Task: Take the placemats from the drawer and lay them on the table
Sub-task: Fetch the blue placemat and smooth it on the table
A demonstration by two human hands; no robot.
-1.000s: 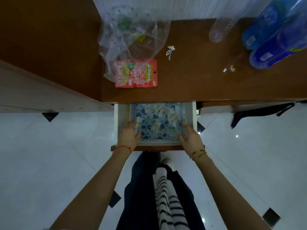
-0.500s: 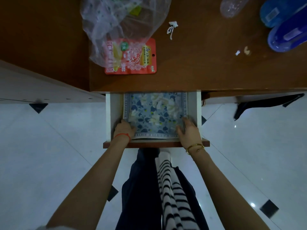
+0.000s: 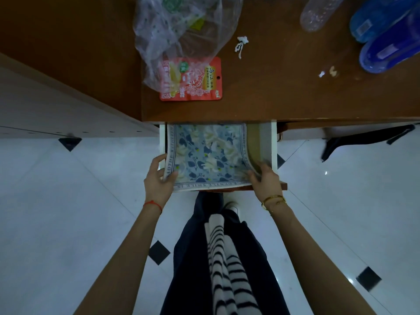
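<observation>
A blue and white floral placemat with a lettered border is lifted at its near end above the open white drawer under the brown table. My left hand grips its near left corner. My right hand grips its near right corner, where the edge curls up and shows an olive underside. Whether one or more placemats are in the grip I cannot tell. The mat's far end is hidden under the table edge.
On the table lie a red snack packet partly under a clear plastic bag, a clear bottle, two blue bottles and small white scraps. A dark cloth hangs at the right. White tiled floor lies below.
Both hands have closed on the placemat's near corners and lifted it out of the drawer toward me; its right edge now curls up. The view has moved closer.
</observation>
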